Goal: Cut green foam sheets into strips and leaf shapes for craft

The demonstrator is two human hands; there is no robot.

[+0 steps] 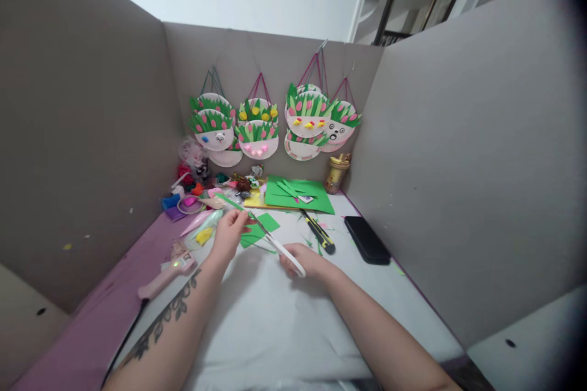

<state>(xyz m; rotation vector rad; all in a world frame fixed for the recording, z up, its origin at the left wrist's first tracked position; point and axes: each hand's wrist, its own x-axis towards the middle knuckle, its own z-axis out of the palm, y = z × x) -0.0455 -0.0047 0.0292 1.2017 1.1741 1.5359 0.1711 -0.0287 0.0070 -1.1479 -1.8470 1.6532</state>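
Note:
My left hand point(232, 230) pinches a narrow strip of green paper point(228, 200), whose far end sticks out past the fingers. In my right hand point(302, 258) are white-handled scissors point(290, 256), their blades pointing up and left toward the strip by my left fingers. Whether the blades touch the paper I cannot tell. Below both hands' fingertips, pieces of green paper point(269, 222) lie on the white table cover. A black and yellow utility knife point(320, 233) rests just beyond my right hand, with thin green scraps around it.
Green sheets point(300, 192) with cut strips lie at the back. A phone point(367, 239) is at right, a pink glue gun point(169, 275) at left. Craft supplies point(197, 186) crowd the back left corner. Decorated paper-plate baskets point(259, 140) hang on the grey partition beside a yellow jar point(337, 174).

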